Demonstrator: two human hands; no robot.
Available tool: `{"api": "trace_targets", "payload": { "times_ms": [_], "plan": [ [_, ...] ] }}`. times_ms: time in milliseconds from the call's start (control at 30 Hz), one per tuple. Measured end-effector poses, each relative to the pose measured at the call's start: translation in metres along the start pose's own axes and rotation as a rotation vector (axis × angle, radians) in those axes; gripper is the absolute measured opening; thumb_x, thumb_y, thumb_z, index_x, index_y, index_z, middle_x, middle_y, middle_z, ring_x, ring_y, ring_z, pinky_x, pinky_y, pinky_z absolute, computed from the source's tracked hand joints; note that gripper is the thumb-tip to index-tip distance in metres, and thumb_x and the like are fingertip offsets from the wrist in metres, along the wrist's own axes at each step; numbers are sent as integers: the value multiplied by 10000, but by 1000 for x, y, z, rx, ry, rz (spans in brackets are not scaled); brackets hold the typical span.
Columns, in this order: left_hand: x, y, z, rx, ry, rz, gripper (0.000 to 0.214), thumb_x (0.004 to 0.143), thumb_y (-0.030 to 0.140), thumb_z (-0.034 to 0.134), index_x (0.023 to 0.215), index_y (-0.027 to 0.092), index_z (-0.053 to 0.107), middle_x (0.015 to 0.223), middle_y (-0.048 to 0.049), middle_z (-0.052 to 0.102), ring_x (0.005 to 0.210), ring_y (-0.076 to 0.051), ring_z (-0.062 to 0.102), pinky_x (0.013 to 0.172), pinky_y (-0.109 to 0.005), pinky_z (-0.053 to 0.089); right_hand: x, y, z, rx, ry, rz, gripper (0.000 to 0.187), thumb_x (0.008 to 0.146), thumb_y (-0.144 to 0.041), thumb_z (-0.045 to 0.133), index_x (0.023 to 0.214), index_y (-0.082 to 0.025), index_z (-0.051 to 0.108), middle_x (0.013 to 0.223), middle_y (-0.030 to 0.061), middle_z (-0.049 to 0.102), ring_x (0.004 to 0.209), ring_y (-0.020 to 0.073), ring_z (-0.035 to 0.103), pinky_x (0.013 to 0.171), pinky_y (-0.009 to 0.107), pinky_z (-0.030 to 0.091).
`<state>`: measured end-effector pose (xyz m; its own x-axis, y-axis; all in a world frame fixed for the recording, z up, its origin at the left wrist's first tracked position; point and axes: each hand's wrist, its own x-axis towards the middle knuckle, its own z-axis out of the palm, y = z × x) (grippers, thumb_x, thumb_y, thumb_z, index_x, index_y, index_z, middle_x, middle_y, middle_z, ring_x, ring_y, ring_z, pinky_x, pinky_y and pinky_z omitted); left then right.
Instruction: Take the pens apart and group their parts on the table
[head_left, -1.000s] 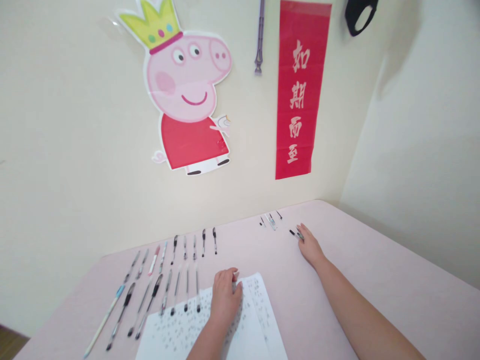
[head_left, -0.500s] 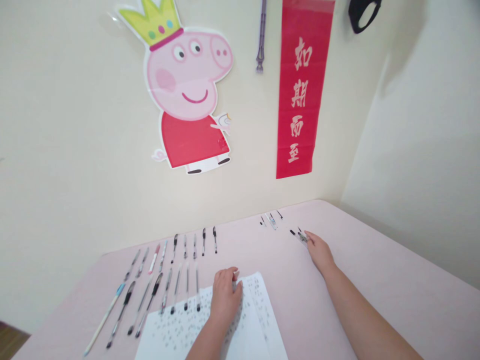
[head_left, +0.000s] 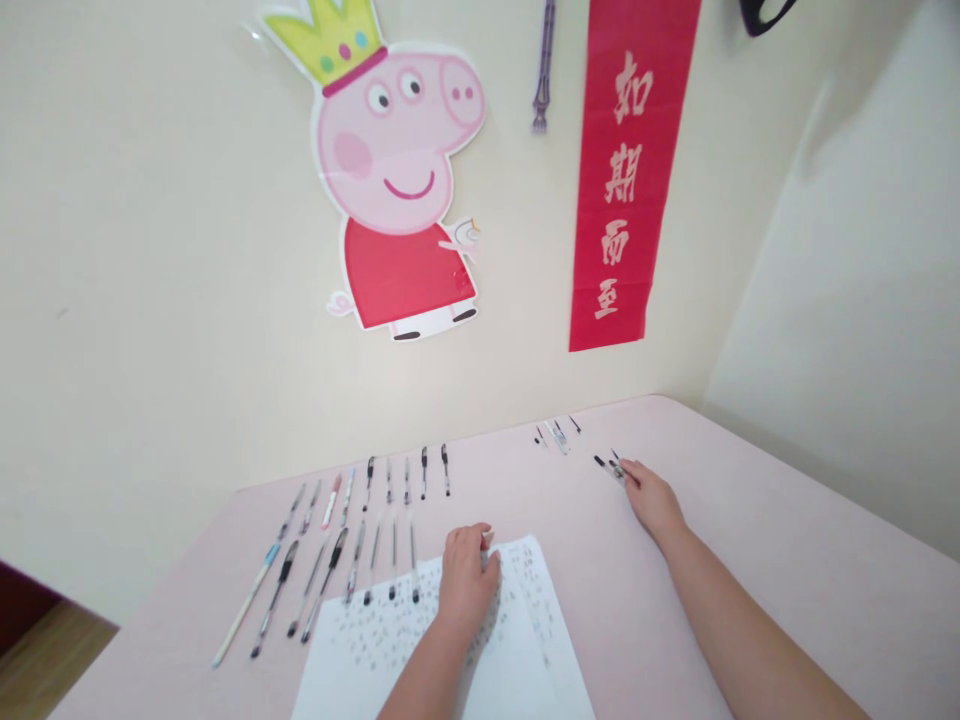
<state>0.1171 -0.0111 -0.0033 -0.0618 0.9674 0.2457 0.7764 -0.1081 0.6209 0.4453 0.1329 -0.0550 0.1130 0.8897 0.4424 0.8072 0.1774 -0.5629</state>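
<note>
My left hand (head_left: 466,585) lies on a white sheet of paper (head_left: 360,660) covered with small scribbles; its fingers are curled and I cannot make out anything in them. My right hand (head_left: 654,500) reaches far across the pink table (head_left: 787,560), fingertips touching a small pen (head_left: 613,467) that lies beside a dark pen cap (head_left: 600,462). Whether the fingers grip the pen is unclear. Several pens (head_left: 352,530) lie in two rows to the left of the paper.
A few more small pen parts (head_left: 556,434) lie near the wall at the table's back. On the wall hang a cartoon pig cutout (head_left: 397,180), a red banner (head_left: 626,170) and a thin purple object (head_left: 543,65). The table's left edge drops to a wooden floor (head_left: 37,670).
My right hand drew back slightly from the pen parts toward me, fingertips still at the pen. The camera view shifted left. The left hand stayed on the paper.
</note>
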Motion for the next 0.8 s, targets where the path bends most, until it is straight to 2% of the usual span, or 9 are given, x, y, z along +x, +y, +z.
{"api": "trace_targets", "payload": {
  "times_ms": [133, 200, 267, 333, 433, 567, 667, 800],
  "plan": [
    [-1, 1, -1, -4, 12, 12, 289, 716, 125, 511, 997, 154, 571, 878, -66, 592, 918, -210, 505, 842, -355, 385, -1, -18, -4, 20, 50, -63, 412, 801, -193, 379, 1128, -142, 624, 1197, 93, 603, 1204, 220, 471, 1049, 397, 344],
    [-1, 1, -1, -5, 13, 15, 289, 714, 122, 511, 995, 148, 571, 875, -67, 593, 911, -208, 504, 835, -350, 385, -3, -39, -5, 42, 57, -106, 415, 805, -190, 368, 1120, -113, 627, 1210, 115, 591, 1214, 222, 459, 1055, 396, 335],
    [-1, 1, -1, -4, 11, 13, 286, 714, 121, 509, 992, 145, 571, 869, -66, 592, 901, -207, 503, 826, -348, 385, -10, -70, -4, 80, 31, -161, 413, 800, -176, 371, 1117, -129, 632, 1205, 108, 596, 1212, 221, 459, 1059, 409, 323],
    [-1, 1, -1, -4, 14, 14, 286, 713, 123, 510, 992, 145, 571, 862, -65, 591, 890, -207, 502, 819, -349, 386, -23, -109, -3, 124, -59, -250, 394, 792, -160, 391, 1091, -161, 648, 1186, 96, 609, 1194, 226, 474, 1051, 427, 319],
    [-1, -2, 2, -12, 35, 31, 288, 717, 118, 494, 993, 145, 572, 855, -66, 592, 880, -206, 506, 812, -350, 390, -50, -172, -3, 205, -268, -395, 373, 786, -127, 415, 1068, -176, 654, 1170, 93, 613, 1124, 211, 517, 1007, 390, 359],
    [2, -8, 9, -30, 110, 38, 189, 765, 148, 429, 860, 148, 592, 819, -80, 595, 830, -214, 519, 779, -363, 399, -85, -238, -2, 255, -476, -472, 314, 784, -89, 426, 960, -189, 667, 949, 66, 642, 937, 178, 569, 870, 304, 428],
    [6, -14, 12, -105, 188, -21, 183, 770, 164, 386, 756, 162, 568, 769, -73, 587, 770, -209, 524, 736, -366, 414, -100, -255, 8, 268, -499, -368, 322, 805, -79, 387, 985, -177, 635, 914, 71, 614, 864, 169, 577, 805, 274, 445],
    [8, -19, 9, -308, 287, -93, 230, 690, 99, 361, 773, 173, 562, 771, -54, 597, 780, -192, 544, 744, -352, 440, -107, -243, 28, 245, -497, -276, 406, 795, -53, 367, 1153, -122, 546, 1031, 114, 605, 969, 187, 570, 869, 283, 421]
  ]
}}
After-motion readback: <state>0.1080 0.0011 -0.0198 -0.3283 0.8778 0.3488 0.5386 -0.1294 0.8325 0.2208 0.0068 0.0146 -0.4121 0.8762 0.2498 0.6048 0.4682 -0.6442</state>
